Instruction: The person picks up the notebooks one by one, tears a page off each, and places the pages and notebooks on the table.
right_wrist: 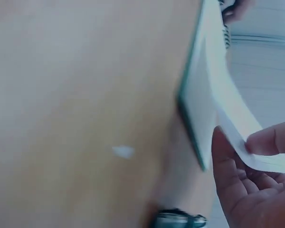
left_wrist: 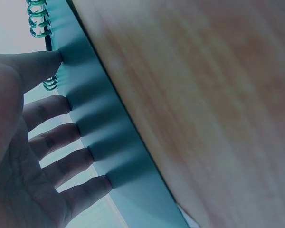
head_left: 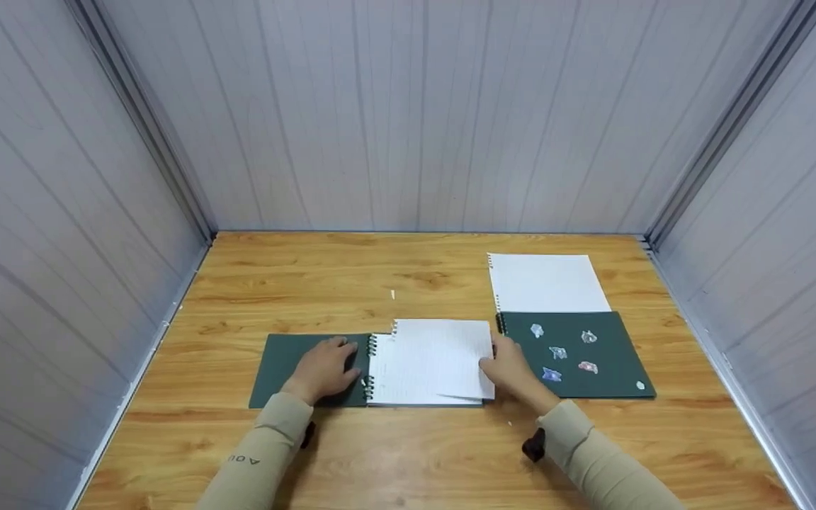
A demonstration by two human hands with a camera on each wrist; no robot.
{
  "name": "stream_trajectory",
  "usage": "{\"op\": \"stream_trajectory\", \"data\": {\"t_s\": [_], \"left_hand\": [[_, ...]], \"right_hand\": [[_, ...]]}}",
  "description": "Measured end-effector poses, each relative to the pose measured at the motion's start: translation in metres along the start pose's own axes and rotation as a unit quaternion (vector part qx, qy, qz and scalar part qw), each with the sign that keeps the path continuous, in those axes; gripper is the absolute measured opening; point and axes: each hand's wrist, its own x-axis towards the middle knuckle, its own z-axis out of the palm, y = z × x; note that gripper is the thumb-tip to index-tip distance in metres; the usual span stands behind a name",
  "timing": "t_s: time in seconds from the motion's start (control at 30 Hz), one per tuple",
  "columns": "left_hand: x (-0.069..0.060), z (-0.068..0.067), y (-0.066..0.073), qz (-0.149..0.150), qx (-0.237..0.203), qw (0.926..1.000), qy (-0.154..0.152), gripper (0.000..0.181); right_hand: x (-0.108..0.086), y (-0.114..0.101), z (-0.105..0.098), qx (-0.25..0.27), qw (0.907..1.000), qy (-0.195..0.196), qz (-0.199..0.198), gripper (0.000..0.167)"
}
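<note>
A spiral notebook (head_left: 415,406) lies open on the table, its dark green cover (head_left: 280,361) folded out to the left and lined pages to the right of the wire rings (head_left: 370,386). My left hand (head_left: 323,370) rests on that cover near the rings, fingers spread, fingertips (left_wrist: 97,183) touching it. With thumb and fingers, my right hand (head_left: 511,368) pinches the right edge of a white lined sheet (head_left: 443,354). This sheet lies over the pages, shifted up and right, its ragged punched edge showing at upper left. In the right wrist view the gripped paper (right_wrist: 232,107) bends upward.
A second green notebook (head_left: 620,340) with several stickers lies at the right. Behind it is a white sheet (head_left: 546,280) with a punched left edge. Small paper scraps (head_left: 392,295) dot the wooden table (head_left: 295,276). Pale panel walls (head_left: 408,120) enclose the back and sides.
</note>
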Motion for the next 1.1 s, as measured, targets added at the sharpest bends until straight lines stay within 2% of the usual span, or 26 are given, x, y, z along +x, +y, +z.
{"op": "stream_trajectory", "data": {"t_s": [0.13, 0.23, 0.37, 0.5, 0.53, 0.63, 0.73, 0.87, 1.1], "left_hand": [[-0.001, 0.002, 0.000, 0.001, -0.005, 1.0000, -0.001, 0.052], [-0.001, 0.003, 0.001, 0.002, -0.009, 1.0000, -0.001, 0.052], [-0.001, 0.003, 0.001, -0.002, -0.011, 0.9999, -0.005, 0.052], [-0.001, 0.003, 0.002, -0.003, -0.015, 0.9999, -0.005, 0.052], [-0.001, 0.003, 0.002, -0.001, -0.016, 0.9999, -0.003, 0.052], [-0.002, 0.003, 0.002, 0.001, -0.019, 0.9998, 0.000, 0.052], [-0.002, 0.004, 0.001, 0.007, -0.015, 0.9999, 0.002, 0.051], [-0.002, 0.004, 0.000, 0.013, -0.008, 0.9999, 0.003, 0.051], [-0.002, 0.001, 0.000, 0.005, -0.009, 0.9999, 0.006, 0.052]], "right_hand": [[0.016, -0.012, -0.013, 0.008, 0.9996, 0.028, 0.002, 0.045], [0.032, -0.021, -0.022, 0.049, 0.9977, 0.047, -0.004, 0.039], [0.053, -0.029, -0.029, 0.106, 0.9932, 0.048, -0.008, 0.030], [0.072, -0.034, -0.029, 0.119, 0.9916, 0.047, -0.020, 0.011], [0.076, -0.034, -0.029, 0.118, 0.9916, 0.048, -0.024, 0.009], [0.090, -0.034, -0.025, 0.105, 0.9928, 0.053, -0.022, 0.020], [0.102, -0.030, -0.019, 0.091, 0.9946, 0.049, -0.008, 0.012], [0.115, -0.022, -0.010, 0.082, 0.9955, 0.047, 0.007, 0.018], [0.129, -0.010, 0.003, 0.038, 0.9971, 0.065, 0.001, 0.006]]}}
